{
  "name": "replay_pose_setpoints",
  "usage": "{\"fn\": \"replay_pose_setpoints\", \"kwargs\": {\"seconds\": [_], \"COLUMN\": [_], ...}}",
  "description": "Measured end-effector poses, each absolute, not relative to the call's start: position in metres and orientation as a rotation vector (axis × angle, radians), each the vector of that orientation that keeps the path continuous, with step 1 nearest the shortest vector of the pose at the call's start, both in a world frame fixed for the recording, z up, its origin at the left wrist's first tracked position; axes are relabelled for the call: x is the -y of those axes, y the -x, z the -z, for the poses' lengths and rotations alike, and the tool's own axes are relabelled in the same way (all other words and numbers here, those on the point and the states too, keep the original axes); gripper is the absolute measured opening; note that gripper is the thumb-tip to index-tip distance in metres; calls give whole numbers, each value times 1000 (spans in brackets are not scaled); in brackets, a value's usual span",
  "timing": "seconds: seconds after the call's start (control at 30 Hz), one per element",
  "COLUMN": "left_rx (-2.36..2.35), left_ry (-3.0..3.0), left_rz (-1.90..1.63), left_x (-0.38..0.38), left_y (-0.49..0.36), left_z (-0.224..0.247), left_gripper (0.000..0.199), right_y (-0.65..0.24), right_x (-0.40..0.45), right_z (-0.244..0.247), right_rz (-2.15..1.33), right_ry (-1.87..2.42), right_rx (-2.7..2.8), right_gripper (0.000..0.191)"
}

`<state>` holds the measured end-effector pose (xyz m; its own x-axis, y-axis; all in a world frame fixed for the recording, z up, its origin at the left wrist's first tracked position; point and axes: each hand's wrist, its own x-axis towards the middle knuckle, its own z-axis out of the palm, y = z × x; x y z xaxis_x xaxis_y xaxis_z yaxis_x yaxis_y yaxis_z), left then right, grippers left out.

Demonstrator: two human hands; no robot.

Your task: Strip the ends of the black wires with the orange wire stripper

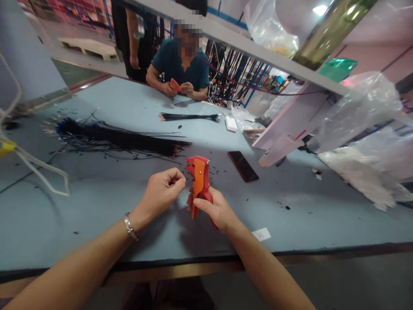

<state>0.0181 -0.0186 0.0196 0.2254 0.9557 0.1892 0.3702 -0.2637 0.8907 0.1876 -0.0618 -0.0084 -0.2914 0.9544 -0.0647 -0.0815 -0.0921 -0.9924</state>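
Note:
My right hand (216, 209) is wrapped round the handles of a red and orange wire stripper (200, 174), held upright with its jaws toward the left. Just left of the jaws, my left hand (164, 189) is closed in a pinch; whatever lies between its fingertips is too small to make out. A metal bracelet sits on the left wrist. Beyond my hands lies a long thick bundle of black wires (129, 138), with blue and pale ends at the left and reddish ends at the right. Tiny dark scraps are scattered near the stripper.
A phone (243, 166) lies right of the stripper, a white label (261, 234) near the front edge. Farther back are a smaller wire bundle (190, 117) and a white box (231, 124). Across the table a person (182, 64) holds a red tool. Plastic bags (364, 150) lie at right.

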Motion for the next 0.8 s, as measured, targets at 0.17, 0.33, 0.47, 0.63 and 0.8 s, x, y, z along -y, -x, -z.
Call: {"fn": "replay_pose_setpoints", "kwargs": {"seconds": [0.17, 0.33, 0.47, 0.63, 0.8], "left_rx": [-1229, -1211, -1167, -1133, -1119], "left_ry": [-1766, -1792, -1826, -1854, -1829], "left_rz": [-1013, -1028, -1051, -1082, -1099], "left_x": [18, 19, 21, 23, 24], "left_y": [-19, -19, -19, -21, -22], "left_z": [-17, -16, -17, -18, -18], "left_gripper": [24, 23, 21, 19, 20], "right_y": [-188, -186, -183, -181, -176], "right_x": [62, 63, 64, 64, 65], "right_z": [10, 8, 4, 4, 5], "right_rz": [-1438, -1289, -1211, -1144, -1072], "right_ry": [1078, 1182, 1229, 1239, 1329], "right_rx": [1450, 1591, 1641, 1653, 1631], "right_gripper": [26, 17, 12, 9, 7]}}
